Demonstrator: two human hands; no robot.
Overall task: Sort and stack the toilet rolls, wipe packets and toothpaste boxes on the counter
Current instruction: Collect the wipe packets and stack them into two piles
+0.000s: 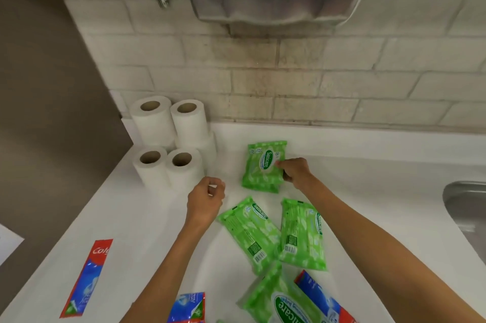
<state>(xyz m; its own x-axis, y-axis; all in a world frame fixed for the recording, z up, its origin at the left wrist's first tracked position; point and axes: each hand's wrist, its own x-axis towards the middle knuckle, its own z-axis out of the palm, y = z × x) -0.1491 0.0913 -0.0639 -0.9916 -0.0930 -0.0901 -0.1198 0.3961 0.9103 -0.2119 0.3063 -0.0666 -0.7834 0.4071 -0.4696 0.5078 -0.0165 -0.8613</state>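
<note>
Right hand (294,172): gripping the right edge of the top wipe packet (264,164), thumb lying across the oval label, fingertips tucking out of sight beneath. This packet is lying label-up at the back centre of the white counter (147,230), long axis pointing toward the tiled wall, and is sitting on what looks like a second packet, only its near edge showing. Left hand (206,199): hanging just left of it, fingers curling inward; a pale patch is showing between them, and whether anything is being held cannot be told. Two loose wipe packets (249,230) are lying barcode-up nearer the camera, touching near their near ends, long axes spreading apart toward the wall. Bottom wipe packet (284,301): label-up, cut off by the frame, overlapping the right toothpaste box (326,301). Middle toothpaste box (188,308): mostly cropped. Left toothpaste box (86,278): lying flat, well apart, long axis slanting toward the wall. Toilet rolls (182,164): standing cores-up in the back left corner, the rear pair resting on largely hidden rolls.
</note>
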